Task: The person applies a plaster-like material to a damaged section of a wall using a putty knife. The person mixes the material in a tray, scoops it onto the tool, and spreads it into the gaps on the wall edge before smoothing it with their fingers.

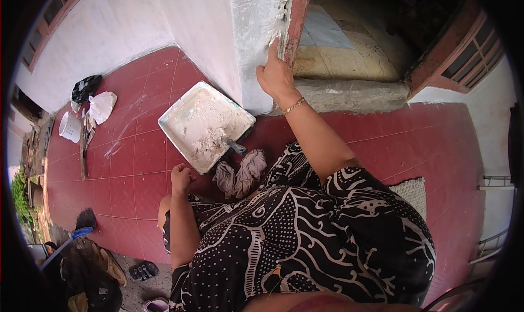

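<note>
My right hand (275, 75) reaches up to the wall corner beside the doorway, its index finger stretched out against the rough plaster (277, 33) along the reddish door frame (297, 25). Its thumb stands apart, and no tool shows in it. Low on the left, in front of my knee, my left hand (182, 179) is loosely curled with nothing visible in it. Between the hands a square white tray (168, 118) lies on the floor, holding pale wet plaster (204, 121). A tool with a dark handle (236, 147) rests in the tray's near right corner. Beside it lies a crumpled greyish cloth (240, 175).
A raised concrete sill (349, 96) crosses the doorway. On the red tiled floor (136, 175) at the left are a white bucket (70, 127), plastic bags (102, 106) and a wood strip (83, 154). A blue-handled broom (82, 232) and sandals (143, 270) are lower left; a woven mat (410, 196) lies right.
</note>
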Motion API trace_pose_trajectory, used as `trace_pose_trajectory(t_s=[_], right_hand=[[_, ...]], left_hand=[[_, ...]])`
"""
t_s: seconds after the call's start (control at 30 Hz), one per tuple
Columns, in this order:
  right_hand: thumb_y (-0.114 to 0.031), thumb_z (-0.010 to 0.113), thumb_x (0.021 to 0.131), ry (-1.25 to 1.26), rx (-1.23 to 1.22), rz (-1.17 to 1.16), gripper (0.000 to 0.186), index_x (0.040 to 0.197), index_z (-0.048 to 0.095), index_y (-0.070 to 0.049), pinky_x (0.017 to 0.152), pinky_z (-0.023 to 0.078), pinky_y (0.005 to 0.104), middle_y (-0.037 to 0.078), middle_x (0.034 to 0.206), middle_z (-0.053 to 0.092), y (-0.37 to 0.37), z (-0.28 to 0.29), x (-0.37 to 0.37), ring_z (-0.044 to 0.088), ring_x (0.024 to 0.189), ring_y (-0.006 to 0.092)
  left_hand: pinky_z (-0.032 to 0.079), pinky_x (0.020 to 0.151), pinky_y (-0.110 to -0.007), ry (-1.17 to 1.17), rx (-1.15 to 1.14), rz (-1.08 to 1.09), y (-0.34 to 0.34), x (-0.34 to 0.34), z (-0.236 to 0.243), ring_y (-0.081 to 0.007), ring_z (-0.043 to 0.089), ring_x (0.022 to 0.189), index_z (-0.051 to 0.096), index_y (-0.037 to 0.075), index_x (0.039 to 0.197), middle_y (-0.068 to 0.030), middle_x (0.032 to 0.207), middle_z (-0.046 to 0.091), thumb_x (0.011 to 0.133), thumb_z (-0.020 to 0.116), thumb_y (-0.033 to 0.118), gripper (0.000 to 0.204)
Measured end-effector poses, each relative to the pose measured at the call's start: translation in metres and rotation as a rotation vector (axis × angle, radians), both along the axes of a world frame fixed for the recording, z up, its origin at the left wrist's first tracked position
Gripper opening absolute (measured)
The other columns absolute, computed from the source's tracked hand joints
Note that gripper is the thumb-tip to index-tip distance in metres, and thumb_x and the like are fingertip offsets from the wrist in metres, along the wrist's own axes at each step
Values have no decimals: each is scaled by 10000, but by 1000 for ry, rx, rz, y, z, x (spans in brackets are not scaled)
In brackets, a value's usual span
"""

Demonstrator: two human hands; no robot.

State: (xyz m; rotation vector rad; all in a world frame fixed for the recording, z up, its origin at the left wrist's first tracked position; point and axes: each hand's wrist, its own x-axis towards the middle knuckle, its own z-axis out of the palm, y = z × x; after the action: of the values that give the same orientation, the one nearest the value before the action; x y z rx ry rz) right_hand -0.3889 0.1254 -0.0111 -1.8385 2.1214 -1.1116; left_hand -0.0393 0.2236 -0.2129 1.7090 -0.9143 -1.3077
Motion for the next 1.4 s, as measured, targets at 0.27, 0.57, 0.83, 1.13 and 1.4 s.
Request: trace_pose_trajectory(t_s=[0.27, 0.57, 0.83, 1.13, 1.4], right_hand=[[-183, 516, 784, 48, -28, 72, 732, 1414, 170, -43, 740, 467, 432, 247, 786, 604, 14, 27, -13, 601, 765, 384], [-190, 524, 798, 160, 48, -12, 760, 1425, 111, -73, 748, 459, 474, 267, 846, 612, 0, -11, -25, 595, 795, 420], [-183, 506, 802, 218, 43, 42, 707, 1422, 169, -140, 783, 451, 476, 253, 884, 624, 33, 35, -25, 613, 834, 392], [-182, 470, 813, 269, 201, -56, 724, 1440, 108, -159, 800, 455, 461, 266, 938, 615, 3, -1, -27, 602, 879, 408], [-202, 507, 802, 267, 383, 41, 770, 1443, 84, -154, 805, 459, 453, 267, 936, 614, 37, -49, -31, 609, 867, 389]], left_hand=[[539, 517, -274, -22, 19, -13, 0, 4, -4, -108, 521, 603, 419, -98, 1210, -85, 833, 535, 775, 477, 38, 459], [541, 525, -272, 27, -9, 26, 2, 2, 4, -104, 517, 597, 410, -95, 1224, -78, 833, 539, 776, 469, 28, 469], [540, 524, -274, -8, 13, -1, 3, 2, 0, -103, 512, 584, 405, -98, 1230, -70, 803, 535, 782, 470, 34, 471], [546, 533, -279, 5, 6, 12, 3, 0, 6, -101, 510, 584, 411, -97, 1217, -63, 827, 534, 787, 469, 33, 453], [542, 535, -279, -12, 0, -13, 3, -1, 6, -97, 509, 580, 409, -94, 1225, -50, 804, 528, 784, 468, 35, 462]])
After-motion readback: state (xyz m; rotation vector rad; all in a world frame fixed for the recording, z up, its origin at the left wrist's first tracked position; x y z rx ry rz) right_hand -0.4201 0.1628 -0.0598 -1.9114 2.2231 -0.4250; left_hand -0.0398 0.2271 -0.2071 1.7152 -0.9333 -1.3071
